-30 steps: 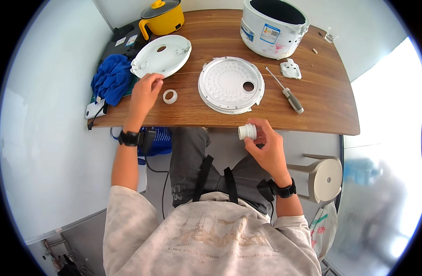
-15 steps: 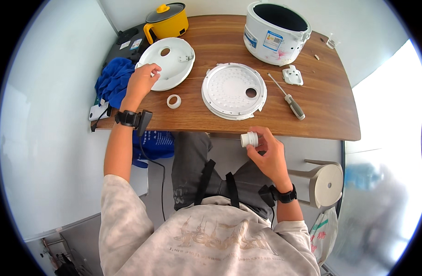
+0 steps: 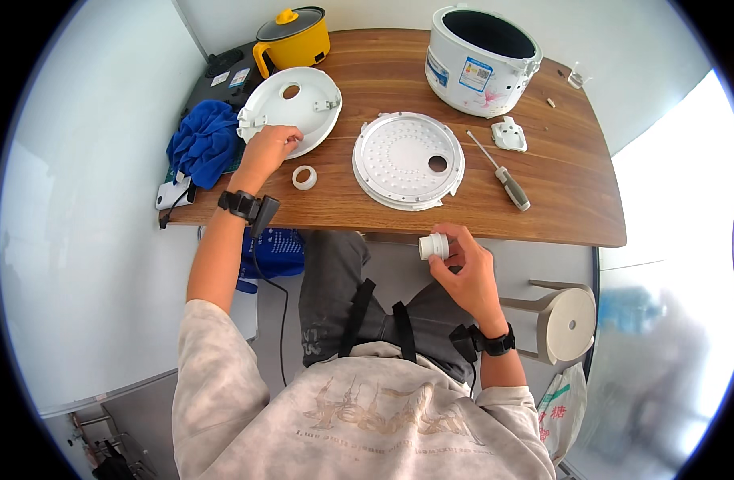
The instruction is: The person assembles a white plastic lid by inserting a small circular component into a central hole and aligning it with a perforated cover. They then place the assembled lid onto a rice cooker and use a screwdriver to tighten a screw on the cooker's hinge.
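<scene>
White plastic cylinder (image 3: 433, 246): up close, just off the table's (image 3: 563, 188) near edge, above the lap.
Right hand (image 3: 469, 274): grip clamped on that cylinder, thumb one side, fingers the other.
Screwdriver (image 3: 512, 187): lying right of the disc, nobody's touching it.
White ring (image 3: 300, 185): loose on the wood, just below the left hand.
Dimpled disc (image 3: 393, 152): flat, round hole at its right.
Left hand (image 3: 268, 150): grip curled over the lid's near edge; can't tell if it's pinching anything.
White lid (image 3: 285, 116): beyond the ring, fittings showing. Step looks like handling loose lid parts, imo; next move probably wants a steady right hold and a clean left pinch.
Cooker body (image 3: 455, 90): way at the back, open top.
</scene>
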### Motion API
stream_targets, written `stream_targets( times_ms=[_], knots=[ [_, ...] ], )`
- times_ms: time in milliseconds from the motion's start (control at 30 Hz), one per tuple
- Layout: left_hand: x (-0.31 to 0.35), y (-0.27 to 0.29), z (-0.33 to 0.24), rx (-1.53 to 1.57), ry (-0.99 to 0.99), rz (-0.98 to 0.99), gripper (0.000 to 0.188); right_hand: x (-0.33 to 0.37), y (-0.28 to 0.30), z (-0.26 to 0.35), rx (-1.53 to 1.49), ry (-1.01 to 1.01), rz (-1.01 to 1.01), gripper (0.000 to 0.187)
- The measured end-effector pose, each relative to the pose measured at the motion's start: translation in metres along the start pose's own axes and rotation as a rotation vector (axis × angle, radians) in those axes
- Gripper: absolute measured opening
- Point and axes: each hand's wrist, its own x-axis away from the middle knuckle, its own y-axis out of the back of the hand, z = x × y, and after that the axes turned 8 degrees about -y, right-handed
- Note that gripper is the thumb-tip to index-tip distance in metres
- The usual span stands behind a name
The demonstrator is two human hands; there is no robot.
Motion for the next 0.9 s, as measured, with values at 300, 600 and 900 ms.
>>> stream_targets(
  times_ms=[300, 600, 900],
  knots=[
    [-0.002, -0.006, -0.002, -0.032, 0.012, 0.084, 0.009, 0.002, 0.000, 0.001, 0.006, -0.014, 0.010, 0.039],
    [0.003, 0.004, 0.002, -0.018, -0.020, -0.018, 0.009, 0.002, -0.002, 0.001, -0.008, -0.007, 0.021, 0.039],
    [0.035, 0.033, 0.008, 0.120, 0.123, -0.248, 0.011, -0.002, 0.000, -0.006, -0.002, -0.002, -0.059, 0.039]
  ],
)
